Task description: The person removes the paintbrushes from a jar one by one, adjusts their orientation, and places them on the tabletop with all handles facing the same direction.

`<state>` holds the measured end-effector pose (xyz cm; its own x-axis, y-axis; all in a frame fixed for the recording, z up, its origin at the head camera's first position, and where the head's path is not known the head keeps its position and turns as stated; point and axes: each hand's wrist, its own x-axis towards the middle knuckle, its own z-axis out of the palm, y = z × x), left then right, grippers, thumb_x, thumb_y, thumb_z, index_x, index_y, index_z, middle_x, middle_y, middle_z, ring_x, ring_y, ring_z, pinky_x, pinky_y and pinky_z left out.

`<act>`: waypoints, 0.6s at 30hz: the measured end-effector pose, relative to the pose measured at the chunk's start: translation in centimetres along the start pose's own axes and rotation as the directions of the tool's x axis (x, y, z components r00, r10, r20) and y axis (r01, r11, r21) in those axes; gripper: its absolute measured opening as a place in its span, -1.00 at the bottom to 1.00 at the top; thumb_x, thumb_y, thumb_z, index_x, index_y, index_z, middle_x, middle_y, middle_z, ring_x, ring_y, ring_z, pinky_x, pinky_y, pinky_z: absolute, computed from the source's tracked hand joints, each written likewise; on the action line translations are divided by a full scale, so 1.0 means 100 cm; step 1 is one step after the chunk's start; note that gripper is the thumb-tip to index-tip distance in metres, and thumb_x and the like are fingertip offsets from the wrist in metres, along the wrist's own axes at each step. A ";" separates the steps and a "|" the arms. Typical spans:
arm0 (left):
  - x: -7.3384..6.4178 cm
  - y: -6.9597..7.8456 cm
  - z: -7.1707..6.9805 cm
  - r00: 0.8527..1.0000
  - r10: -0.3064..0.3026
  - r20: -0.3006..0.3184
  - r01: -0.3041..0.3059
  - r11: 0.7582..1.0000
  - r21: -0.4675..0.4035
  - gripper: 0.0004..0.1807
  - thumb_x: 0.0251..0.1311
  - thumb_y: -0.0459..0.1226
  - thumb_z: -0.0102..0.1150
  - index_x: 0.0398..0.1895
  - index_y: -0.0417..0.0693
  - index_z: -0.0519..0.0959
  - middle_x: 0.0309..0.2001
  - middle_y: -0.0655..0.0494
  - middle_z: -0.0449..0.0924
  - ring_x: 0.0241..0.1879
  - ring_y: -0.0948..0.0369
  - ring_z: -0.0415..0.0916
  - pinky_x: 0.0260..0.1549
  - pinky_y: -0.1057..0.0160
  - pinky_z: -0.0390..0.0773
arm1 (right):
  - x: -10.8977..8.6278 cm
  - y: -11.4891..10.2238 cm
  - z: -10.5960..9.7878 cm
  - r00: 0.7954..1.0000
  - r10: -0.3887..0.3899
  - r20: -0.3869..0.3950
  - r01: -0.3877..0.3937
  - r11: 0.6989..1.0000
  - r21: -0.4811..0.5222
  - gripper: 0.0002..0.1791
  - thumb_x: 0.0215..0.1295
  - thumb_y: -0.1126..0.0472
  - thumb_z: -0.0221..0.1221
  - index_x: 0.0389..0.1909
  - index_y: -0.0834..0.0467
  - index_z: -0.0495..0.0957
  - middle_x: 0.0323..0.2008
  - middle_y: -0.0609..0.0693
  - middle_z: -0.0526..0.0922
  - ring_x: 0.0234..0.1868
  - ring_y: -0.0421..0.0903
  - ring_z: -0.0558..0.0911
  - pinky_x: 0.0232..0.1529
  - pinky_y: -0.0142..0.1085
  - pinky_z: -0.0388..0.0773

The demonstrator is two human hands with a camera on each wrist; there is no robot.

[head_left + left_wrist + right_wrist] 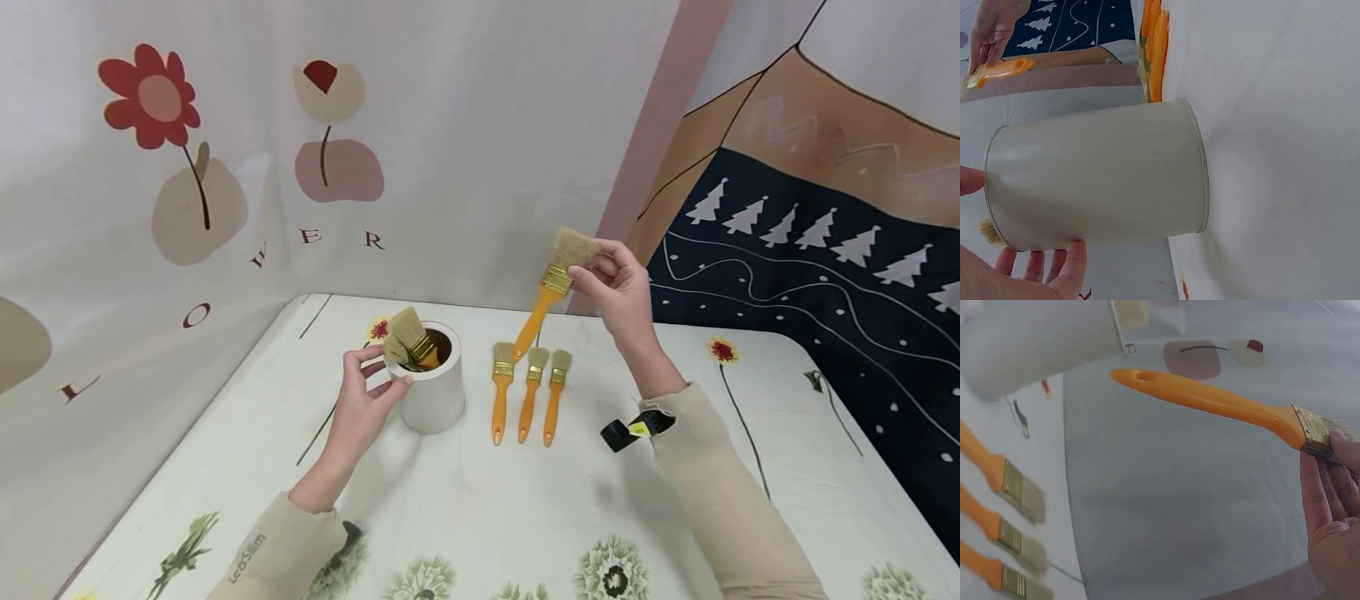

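My right hand (626,296) pinches a paintbrush (534,321) by its metal ferrule and bristles. This brush is raised above the table, bristles up, its orange handle slanting down to the left. With thumb and fingers spread around the upper part, my left hand (362,417) grips a white cylindrical can (435,404) standing on the table. Inside the can are at least two paintbrushes (407,329), bristles up, their lower handles hidden. To the can's right, three more paintbrushes (532,392) lie side by side with bristles pointing away from me.
A white cloth with printed flowers covers the table (465,508). Behind it hangs a pale curtain (480,150) with flower prints and letters. At the right hangs a dark fabric (757,250) with white trees. A small black camera (618,435) sits at my right wrist.
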<state>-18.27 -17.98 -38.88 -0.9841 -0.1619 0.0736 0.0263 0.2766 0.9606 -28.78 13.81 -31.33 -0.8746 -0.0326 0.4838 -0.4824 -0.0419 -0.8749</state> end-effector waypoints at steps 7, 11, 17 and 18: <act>0.000 -0.001 0.000 1.000 0.002 -0.003 -0.002 1.000 -0.010 -0.34 0.31 -0.34 0.19 0.33 -0.24 0.05 0.44 -0.11 0.15 0.42 -0.01 0.24 0.37 -0.02 0.46 | -0.005 0.015 -0.020 0.998 0.063 -0.019 -0.064 0.996 -0.065 -0.67 0.31 0.32 0.28 0.03 -0.04 0.53 -0.15 -0.38 0.71 -0.11 -0.37 0.70 -0.08 -0.51 0.69; 0.000 0.000 0.000 1.000 -0.002 -0.003 0.002 1.000 -0.010 -0.35 0.31 -0.35 0.19 0.33 -0.24 0.06 0.44 -0.10 0.15 0.41 0.00 0.25 0.36 -0.01 0.47 | -0.008 0.023 -0.028 0.992 0.117 -0.045 -0.122 0.984 -0.126 -0.66 0.33 0.30 0.26 0.09 0.06 0.50 -0.19 -0.45 0.68 -0.13 -0.41 0.68 -0.08 -0.55 0.68; -0.001 0.001 0.000 1.000 -0.007 0.001 0.007 1.000 -0.011 -0.35 0.32 -0.34 0.19 0.33 -0.23 0.06 0.45 -0.09 0.15 0.41 0.00 0.24 0.37 -0.01 0.45 | -0.015 0.037 -0.038 0.977 0.204 -0.061 -0.212 0.961 -0.177 -0.64 0.36 0.27 0.24 0.14 0.13 0.46 -0.25 -0.49 0.66 -0.20 -0.47 0.69 -0.13 -0.56 0.68; -0.001 0.001 0.000 1.000 -0.008 0.001 0.008 1.000 -0.011 -0.35 0.32 -0.34 0.19 0.33 -0.23 0.06 0.45 -0.09 0.15 0.41 0.01 0.24 0.38 -0.01 0.45 | -0.016 0.039 -0.040 0.975 0.214 -0.063 -0.222 0.959 -0.178 -0.64 0.35 0.27 0.25 0.13 0.11 0.47 -0.25 -0.49 0.66 -0.21 -0.47 0.69 -0.13 -0.56 0.68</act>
<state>-18.19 -17.98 -38.79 -0.9845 -0.1627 0.0656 0.0206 0.2644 0.9642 -29.48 17.68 -35.62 -0.9590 0.0224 0.2827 -0.2767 0.1444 -0.9501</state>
